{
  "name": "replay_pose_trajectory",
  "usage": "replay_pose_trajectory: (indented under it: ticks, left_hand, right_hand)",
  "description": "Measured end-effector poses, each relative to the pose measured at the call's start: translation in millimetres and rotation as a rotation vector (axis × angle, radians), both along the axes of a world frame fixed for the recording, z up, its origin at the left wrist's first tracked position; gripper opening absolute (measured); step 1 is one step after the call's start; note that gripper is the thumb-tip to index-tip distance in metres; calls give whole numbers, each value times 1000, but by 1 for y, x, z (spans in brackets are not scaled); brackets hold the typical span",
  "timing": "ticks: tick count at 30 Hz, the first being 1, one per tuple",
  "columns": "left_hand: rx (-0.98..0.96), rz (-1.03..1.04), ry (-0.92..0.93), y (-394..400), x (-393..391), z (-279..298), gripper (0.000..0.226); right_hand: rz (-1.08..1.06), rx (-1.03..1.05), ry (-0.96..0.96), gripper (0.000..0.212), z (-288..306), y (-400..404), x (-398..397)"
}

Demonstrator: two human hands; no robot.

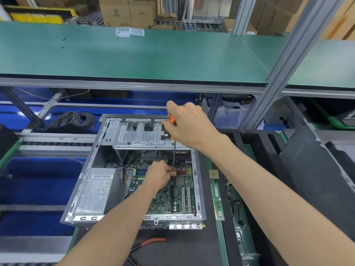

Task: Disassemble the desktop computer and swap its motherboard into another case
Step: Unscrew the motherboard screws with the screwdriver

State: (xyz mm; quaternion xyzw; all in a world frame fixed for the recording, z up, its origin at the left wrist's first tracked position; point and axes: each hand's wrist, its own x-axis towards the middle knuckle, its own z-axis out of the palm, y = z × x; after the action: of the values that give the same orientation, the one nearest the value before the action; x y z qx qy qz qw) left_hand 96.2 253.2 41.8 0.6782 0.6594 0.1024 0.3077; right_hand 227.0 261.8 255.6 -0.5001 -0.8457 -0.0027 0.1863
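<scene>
An open desktop case (80, 189) lies on the bench with its green motherboard (173, 196) exposed. My right hand (188, 125) grips the orange handle of a long screwdriver (174, 156) held upright over the board. My left hand (159, 176) is down inside the case and pinches the shaft near its tip, close to red connectors. The tip itself is hidden by my fingers. A grey power supply (96, 192) fills the case's left side, and a metal drive cage (138, 135) spans its far end.
A RAM stick (218, 201) and a CPU chip (213, 174) lie on the black mat right of the case. Red-handled pliers (151, 241) rest in front. A dark case panel (315, 169) leans at right. A cable coil (75, 120) sits behind, under the green shelf (134, 54).
</scene>
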Motion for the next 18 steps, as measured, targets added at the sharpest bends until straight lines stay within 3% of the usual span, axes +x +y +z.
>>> replay_pose_trajectory:
  ticks: [10,12,16,18]
  left_hand:
    - [-6,-14,66,0,1,3,26]
    - [6,-22,80,-1,1,3,26]
    - [8,-7,62,-1,2,3,26]
    - [-11,-14,41,-2,0,3,27]
  right_hand:
    - [296,-347,107,15,26,-5,15]
    - [284,-320,59,5,26,-7,9]
    - [4,-103,-202,34,25,-1,-4]
    - [76,-155,-157,21,25,1,-4]
